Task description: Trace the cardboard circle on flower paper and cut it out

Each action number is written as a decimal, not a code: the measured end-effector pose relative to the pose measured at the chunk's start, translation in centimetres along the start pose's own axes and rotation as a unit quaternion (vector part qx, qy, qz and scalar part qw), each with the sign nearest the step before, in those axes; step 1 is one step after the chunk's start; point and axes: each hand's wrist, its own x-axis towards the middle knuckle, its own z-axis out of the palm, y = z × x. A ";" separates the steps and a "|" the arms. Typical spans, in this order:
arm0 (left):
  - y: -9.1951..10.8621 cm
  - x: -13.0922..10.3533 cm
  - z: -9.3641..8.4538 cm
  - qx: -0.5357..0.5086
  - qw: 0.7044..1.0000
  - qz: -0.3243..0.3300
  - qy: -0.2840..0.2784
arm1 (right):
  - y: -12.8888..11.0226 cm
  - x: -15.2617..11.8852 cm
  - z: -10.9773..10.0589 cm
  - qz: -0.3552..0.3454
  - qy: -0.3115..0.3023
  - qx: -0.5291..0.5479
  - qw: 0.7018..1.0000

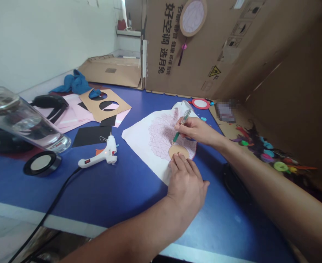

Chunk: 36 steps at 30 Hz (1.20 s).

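My right hand [190, 129] grips a pen [182, 126] with a clear and green barrel. The pen's tip touches or nearly touches the upper left edge of a tan cardboard disc [177, 149]. Over the disc's lower part, my left hand [185, 177] lies with its fingers stretched out, pressing down; that part of the disc is hidden. Beneath both hands spreads a white sheet [139, 137] patterned with purple flower lines; I cannot tell whether it is cloth or paper.
Left on the blue table [133, 197] lie a white glue gun [103, 153] with a black cord, black paper [88, 136] and a cardboard piece with two holes [103, 104]. A tilted glass of water [32, 122] stands nearby. Coloured buttons [281, 166] lie right; a cardboard wall [194, 54] rises behind.
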 end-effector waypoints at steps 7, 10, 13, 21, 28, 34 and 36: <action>0.0 0.1 -0.3 -0.017 1.000 -0.002 -0.024 | -0.2 -0.1 0.3 -0.007 0.013 0.010 1.000; 0.0 0.2 -0.3 -0.019 0.999 0.002 -0.028 | -0.3 -0.2 0.3 -0.018 0.010 0.007 1.000; 0.0 0.2 -0.3 -0.014 0.999 0.001 -0.029 | 0.0 -0.2 0.2 -0.020 0.011 0.005 1.000; -0.1 0.2 -0.3 -0.026 0.999 -0.006 -0.024 | 1.2 -0.4 -0.3 0.005 0.026 0.003 1.000; -0.1 0.2 -0.2 -0.017 0.999 -0.001 -0.027 | 0.6 -0.6 0.1 -0.018 0.028 -0.011 0.999; -0.1 0.2 -0.2 -0.023 1.000 -0.001 -0.019 | 1.1 -0.8 -0.2 -0.014 0.029 -0.005 0.999; -0.1 0.2 -0.1 -0.019 1.000 0.002 -0.020 | 1.3 -1.0 -0.4 -0.015 0.027 -0.005 1.000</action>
